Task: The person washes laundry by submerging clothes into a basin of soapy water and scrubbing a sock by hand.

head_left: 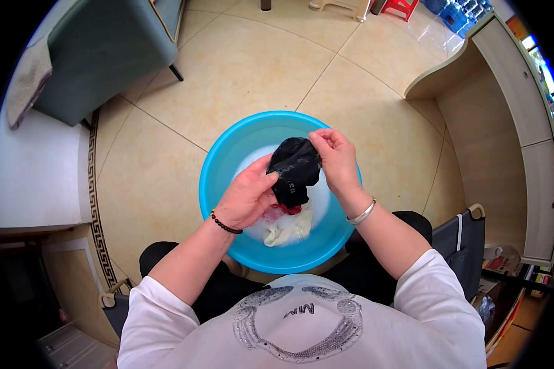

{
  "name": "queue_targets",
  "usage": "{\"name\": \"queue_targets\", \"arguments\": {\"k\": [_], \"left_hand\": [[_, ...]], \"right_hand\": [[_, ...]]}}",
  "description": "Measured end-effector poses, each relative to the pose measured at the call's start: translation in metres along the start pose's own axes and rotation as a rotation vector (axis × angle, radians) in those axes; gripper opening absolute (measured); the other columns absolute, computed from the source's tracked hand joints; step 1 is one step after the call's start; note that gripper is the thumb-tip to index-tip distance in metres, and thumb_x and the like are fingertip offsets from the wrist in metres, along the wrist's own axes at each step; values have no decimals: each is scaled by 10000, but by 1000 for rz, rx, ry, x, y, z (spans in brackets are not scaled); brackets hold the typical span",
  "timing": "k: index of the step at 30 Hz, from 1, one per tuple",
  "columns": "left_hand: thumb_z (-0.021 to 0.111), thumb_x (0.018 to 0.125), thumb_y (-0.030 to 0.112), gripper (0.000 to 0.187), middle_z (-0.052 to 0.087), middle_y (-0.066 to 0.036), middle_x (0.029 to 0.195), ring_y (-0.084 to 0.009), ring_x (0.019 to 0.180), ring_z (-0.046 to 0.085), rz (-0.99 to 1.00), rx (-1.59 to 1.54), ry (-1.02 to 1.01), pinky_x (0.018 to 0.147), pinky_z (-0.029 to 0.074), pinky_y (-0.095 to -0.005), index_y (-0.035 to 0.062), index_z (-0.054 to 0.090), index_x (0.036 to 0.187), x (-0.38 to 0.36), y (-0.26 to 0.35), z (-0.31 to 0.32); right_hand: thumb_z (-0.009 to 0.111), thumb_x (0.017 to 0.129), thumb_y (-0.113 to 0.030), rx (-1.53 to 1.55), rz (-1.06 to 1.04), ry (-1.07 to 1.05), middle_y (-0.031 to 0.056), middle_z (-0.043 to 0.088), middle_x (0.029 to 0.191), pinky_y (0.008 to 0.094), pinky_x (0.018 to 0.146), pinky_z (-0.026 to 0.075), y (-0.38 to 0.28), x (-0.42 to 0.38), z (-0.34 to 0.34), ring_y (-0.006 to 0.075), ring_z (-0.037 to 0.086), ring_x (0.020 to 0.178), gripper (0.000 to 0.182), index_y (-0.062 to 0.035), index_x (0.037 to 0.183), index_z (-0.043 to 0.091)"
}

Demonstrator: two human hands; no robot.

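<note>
A blue plastic basin (pixel 224 160) stands on the tiled floor between my knees, filled with soapy water. Over it I hold a wet black garment (pixel 294 169) with both hands. My left hand (pixel 247 195) grips its lower part, a dark bead bracelet on the wrist. My right hand (pixel 334 158) pinches the upper edge, a silver bangle on the wrist. A cream cloth (pixel 286 232) and a red cloth (pixel 287 210) lie in the suds under the black garment.
A grey-green chair (pixel 98 49) stands at the upper left beside a white surface (pixel 34 166). A wooden counter (pixel 505 111) curves along the right. Red and white stools (pixel 375 7) are at the top. Chair arms flank me.
</note>
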State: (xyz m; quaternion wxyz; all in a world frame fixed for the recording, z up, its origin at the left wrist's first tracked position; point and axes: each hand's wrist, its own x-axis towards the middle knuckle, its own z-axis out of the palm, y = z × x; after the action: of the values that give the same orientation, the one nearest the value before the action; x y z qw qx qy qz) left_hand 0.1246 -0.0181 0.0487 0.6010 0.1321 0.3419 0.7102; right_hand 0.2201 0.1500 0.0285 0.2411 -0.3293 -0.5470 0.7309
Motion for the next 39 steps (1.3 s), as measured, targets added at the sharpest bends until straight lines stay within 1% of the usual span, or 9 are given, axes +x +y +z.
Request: {"name": "queue_targets", "arguments": {"k": [5, 8, 16, 23, 26, 29, 33, 36, 39], "left_hand": [[460, 939, 101, 433, 471, -107, 1282, -221, 1151, 508, 66, -101, 16, 964, 441, -410, 16, 330, 1343, -1, 5, 0], [467, 939, 104, 435, 473, -105, 1281, -219, 1159, 503, 111, -74, 38, 971, 434, -406, 19, 328, 1343, 1, 2, -6], [473, 945, 121, 422, 476, -107, 1288, -220, 1165, 499, 135, -62, 57, 984, 415, -379, 14, 345, 1332, 3, -4, -6], [487, 947, 172, 405, 492, -104, 1276, -214, 1171, 494, 113, -81, 98, 979, 411, -391, 22, 387, 1310, 3, -2, -3], [530, 932, 205, 378, 527, -83, 1225, -187, 1138, 507, -79, -276, 133, 944, 429, -378, 36, 450, 1260, 6, -14, -11], [563, 919, 241, 332, 565, -36, 1143, -149, 1041, 543, -137, 8, 184, 902, 446, -350, 77, 500, 1200, 5, -24, -9], [539, 933, 232, 304, 577, -38, 1119, -149, 1027, 550, -32, 51, 253, 894, 449, -335, 69, 507, 1188, 8, -27, -11], [527, 940, 232, 290, 595, -52, 1078, -135, 959, 572, 170, 70, 273, 823, 477, -293, 52, 516, 1167, 10, -35, -16], [474, 958, 204, 259, 595, -69, 1059, -136, 939, 570, 211, 473, 454, 809, 475, -281, 29, 503, 1148, 9, -37, -14]], "right_hand": [[632, 863, -253, 161, 268, -68, 57, 615, 788, 247, 684, 483, -5, -9, 6, 101, 584, 754, 283, 7, 965, 592], [661, 829, -304, -392, -131, -301, 94, 653, 901, 266, 735, 481, -9, -39, 27, 164, 607, 817, 391, 17, 1042, 594], [574, 892, -211, -443, -252, -3, 146, 575, 644, 306, 579, 430, 4, -16, 18, 149, 474, 588, 269, 41, 800, 595], [524, 931, -213, -74, -17, -113, 23, 623, 761, 248, 658, 460, 10, -14, 16, 83, 544, 699, 269, 42, 939, 610], [512, 938, -201, 13, 19, -176, 21, 629, 845, 239, 694, 470, 4, -19, 21, 82, 561, 755, 260, 32, 1031, 582], [517, 933, -189, -35, -6, -198, 44, 629, 904, 247, 709, 475, 6, -18, 18, 86, 568, 803, 262, 29, 1074, 554], [555, 908, -198, -21, 107, -236, 76, 628, 955, 275, 726, 482, -5, -24, 19, 113, 578, 850, 272, 27, 1062, 549], [642, 838, -228, -324, -114, -274, 147, 635, 904, 334, 716, 487, 6, -42, 30, 203, 614, 833, 332, 34, 1015, 540], [640, 836, -212, -491, -129, -225, 181, 633, 856, 341, 688, 484, 10, -48, 31, 239, 624, 783, 301, 38, 969, 539]]}}
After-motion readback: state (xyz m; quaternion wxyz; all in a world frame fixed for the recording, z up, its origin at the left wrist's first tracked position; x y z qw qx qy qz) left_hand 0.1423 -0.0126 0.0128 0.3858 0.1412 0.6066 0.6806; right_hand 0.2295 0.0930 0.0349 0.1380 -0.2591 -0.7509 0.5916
